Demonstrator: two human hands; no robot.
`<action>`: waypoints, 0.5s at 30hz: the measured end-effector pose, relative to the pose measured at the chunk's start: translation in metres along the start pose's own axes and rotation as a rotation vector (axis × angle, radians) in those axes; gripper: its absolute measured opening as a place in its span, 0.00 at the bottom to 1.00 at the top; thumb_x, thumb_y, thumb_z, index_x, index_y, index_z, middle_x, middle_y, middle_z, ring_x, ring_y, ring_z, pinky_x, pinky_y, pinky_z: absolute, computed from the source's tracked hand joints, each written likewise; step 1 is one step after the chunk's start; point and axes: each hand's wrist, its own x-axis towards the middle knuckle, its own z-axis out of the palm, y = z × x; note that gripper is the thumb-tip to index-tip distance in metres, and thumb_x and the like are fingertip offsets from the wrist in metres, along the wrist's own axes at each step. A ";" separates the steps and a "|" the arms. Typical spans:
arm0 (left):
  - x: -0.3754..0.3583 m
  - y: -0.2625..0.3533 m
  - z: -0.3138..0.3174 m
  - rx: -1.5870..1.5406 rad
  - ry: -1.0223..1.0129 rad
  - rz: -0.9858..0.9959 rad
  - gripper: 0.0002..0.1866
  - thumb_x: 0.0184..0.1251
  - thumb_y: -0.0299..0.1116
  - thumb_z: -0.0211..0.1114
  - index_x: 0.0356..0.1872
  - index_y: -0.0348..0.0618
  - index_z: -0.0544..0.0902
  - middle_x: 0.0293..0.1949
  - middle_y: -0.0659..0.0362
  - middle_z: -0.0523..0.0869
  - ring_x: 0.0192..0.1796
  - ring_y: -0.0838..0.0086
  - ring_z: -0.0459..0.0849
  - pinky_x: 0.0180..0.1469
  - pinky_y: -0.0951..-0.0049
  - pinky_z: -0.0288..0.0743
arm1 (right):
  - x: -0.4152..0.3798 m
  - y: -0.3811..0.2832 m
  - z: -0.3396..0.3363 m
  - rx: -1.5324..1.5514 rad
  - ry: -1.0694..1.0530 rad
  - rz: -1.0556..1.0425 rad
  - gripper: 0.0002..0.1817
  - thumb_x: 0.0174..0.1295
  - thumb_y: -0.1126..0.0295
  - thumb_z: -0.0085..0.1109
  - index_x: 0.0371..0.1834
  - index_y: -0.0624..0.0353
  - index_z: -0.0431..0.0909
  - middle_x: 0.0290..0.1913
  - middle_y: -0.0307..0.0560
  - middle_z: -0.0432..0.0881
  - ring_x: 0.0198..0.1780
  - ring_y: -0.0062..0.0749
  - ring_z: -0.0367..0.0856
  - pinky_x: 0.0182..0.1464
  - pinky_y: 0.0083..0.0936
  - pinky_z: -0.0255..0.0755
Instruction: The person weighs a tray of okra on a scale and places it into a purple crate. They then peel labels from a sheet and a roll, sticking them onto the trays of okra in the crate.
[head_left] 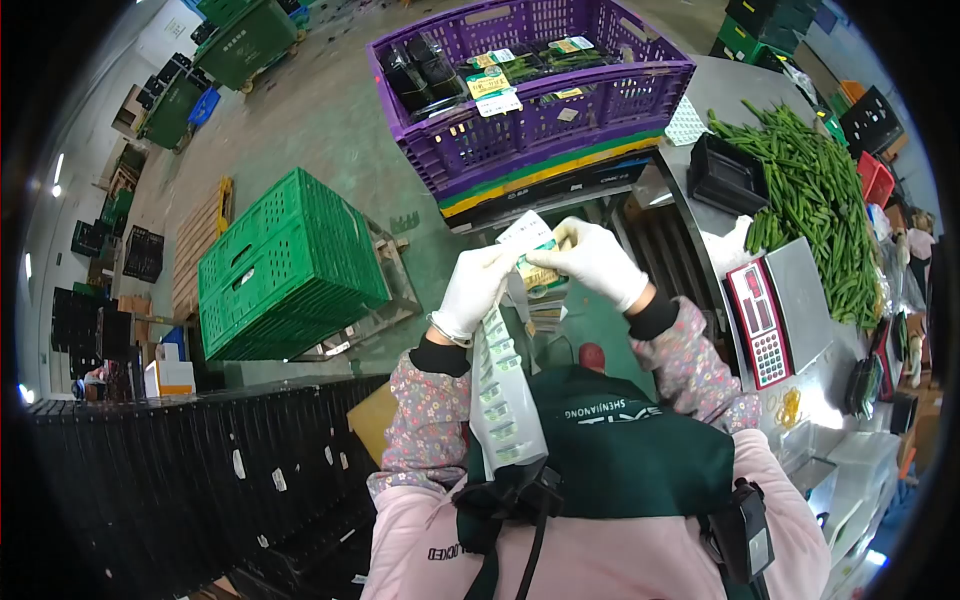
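My left hand, in a white glove, is closed on a printed label in front of my chest. A long strip of white stickers with green print hangs below that hand, down over my dark green apron. My right hand, gloved too, pinches the right side of the label. Under its fingers shows a yellow and green printed part. Beyond both hands stands a purple crate holding black trays of green vegetables with similar labels.
Green pods are heaped on the steel table at right, beside black trays and a red-framed scale. Stacked green crates stand on a pallet at left. Black crates line the near left.
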 end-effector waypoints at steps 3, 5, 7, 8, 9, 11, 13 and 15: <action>-0.004 0.012 -0.002 -0.200 -0.036 -0.074 0.15 0.78 0.37 0.59 0.47 0.35 0.87 0.35 0.61 0.88 0.17 0.90 0.65 0.19 0.85 0.55 | 0.008 -0.003 -0.022 0.396 -0.266 0.151 0.19 0.68 0.54 0.64 0.40 0.63 0.86 0.25 0.31 0.80 0.22 0.09 0.70 0.24 0.13 0.61; -0.004 0.004 -0.007 -0.139 -0.117 -0.095 0.15 0.76 0.36 0.60 0.47 0.33 0.87 0.42 0.56 0.90 0.17 0.89 0.66 0.20 0.85 0.56 | 0.010 -0.009 -0.026 0.533 -0.179 0.147 0.18 0.73 0.53 0.59 0.40 0.58 0.85 0.22 0.27 0.75 0.20 0.08 0.64 0.22 0.13 0.53; 0.002 -0.023 -0.002 0.025 -0.256 0.031 0.15 0.75 0.36 0.62 0.47 0.33 0.87 0.42 0.57 0.89 0.17 0.89 0.65 0.19 0.84 0.56 | 0.015 -0.007 -0.025 0.685 -0.124 0.127 0.20 0.75 0.52 0.55 0.38 0.58 0.84 0.22 0.28 0.75 0.19 0.08 0.64 0.21 0.12 0.52; 0.001 -0.027 0.002 0.027 -0.210 0.031 0.14 0.75 0.36 0.63 0.40 0.32 0.87 0.35 0.61 0.87 0.17 0.90 0.63 0.19 0.83 0.54 | 0.019 -0.003 -0.026 0.690 -0.136 0.081 0.22 0.76 0.51 0.52 0.38 0.59 0.84 0.22 0.29 0.76 0.19 0.09 0.64 0.21 0.13 0.54; 0.002 -0.028 0.000 0.027 -0.213 0.032 0.14 0.75 0.36 0.63 0.40 0.32 0.87 0.35 0.61 0.87 0.17 0.90 0.63 0.19 0.83 0.54 | 0.019 0.000 -0.026 0.690 -0.133 0.081 0.22 0.76 0.51 0.52 0.38 0.59 0.84 0.22 0.29 0.76 0.19 0.09 0.64 0.21 0.13 0.54; 0.001 -0.013 -0.004 0.040 -0.096 -0.149 0.13 0.75 0.36 0.63 0.35 0.34 0.85 0.26 0.66 0.81 0.17 0.90 0.63 0.19 0.82 0.52 | 0.017 -0.007 -0.022 0.662 0.038 0.074 0.23 0.77 0.50 0.51 0.39 0.60 0.83 0.25 0.30 0.77 0.20 0.09 0.66 0.22 0.12 0.56; 0.000 -0.011 -0.005 -0.064 -0.049 -0.076 0.14 0.76 0.36 0.60 0.33 0.35 0.83 0.21 0.69 0.76 0.16 0.90 0.63 0.18 0.81 0.50 | 0.009 -0.011 -0.019 0.559 0.089 0.033 0.18 0.74 0.56 0.57 0.44 0.63 0.83 0.30 0.34 0.81 0.25 0.11 0.72 0.28 0.12 0.65; 0.006 -0.024 -0.015 -0.210 -0.028 -0.020 0.15 0.78 0.38 0.58 0.36 0.35 0.83 0.21 0.68 0.76 0.15 0.89 0.63 0.18 0.81 0.50 | -0.003 -0.012 -0.004 0.419 0.121 -0.039 0.13 0.69 0.64 0.63 0.44 0.64 0.83 0.33 0.37 0.85 0.30 0.12 0.77 0.34 0.14 0.71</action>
